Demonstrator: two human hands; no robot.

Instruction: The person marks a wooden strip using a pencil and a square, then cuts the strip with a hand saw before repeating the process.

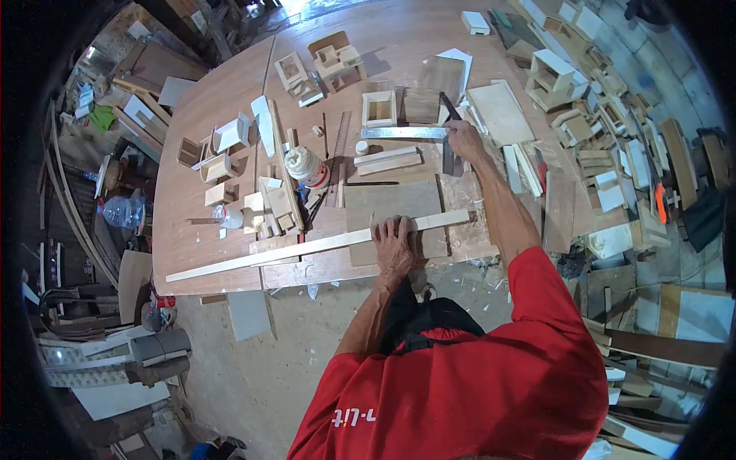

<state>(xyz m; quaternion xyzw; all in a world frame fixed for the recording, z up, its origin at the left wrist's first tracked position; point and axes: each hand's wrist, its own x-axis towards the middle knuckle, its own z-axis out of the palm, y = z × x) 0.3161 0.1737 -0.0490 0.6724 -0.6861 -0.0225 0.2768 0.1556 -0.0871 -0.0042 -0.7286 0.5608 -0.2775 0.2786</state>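
Head view, looking down on a brown workbench crowded with small wood offcuts and little box frames. A person in a red shirt stands at the near edge, at 6 o'clock.

The left hand lies flat, fingers spread, pressing a long pale wood strip down onto a board. The strip runs from 8 o'clock up toward 3 o'clock, across the near edge of the bench, its right end just beyond the board. The hand is open and pins the strip rather than gripping it.

The right arm reaches forward, almost straight, toward 1 o'clock. The right hand closes around a steel square: its shiny blade points to 9 o'clock, its dark stock hangs toward 6 o'clock below the fingers. A glue bottle stands at 11 o'clock from the left hand, well apart. A dark pencil-like stick lies between the square and the board.

Judging by the pose, the step in hand looks like fetching the square to mark or check the strip. The next move would call for bringing the square to the strip, seating its stock against the strip's edge, while the left hand keeps the strip from shifting.
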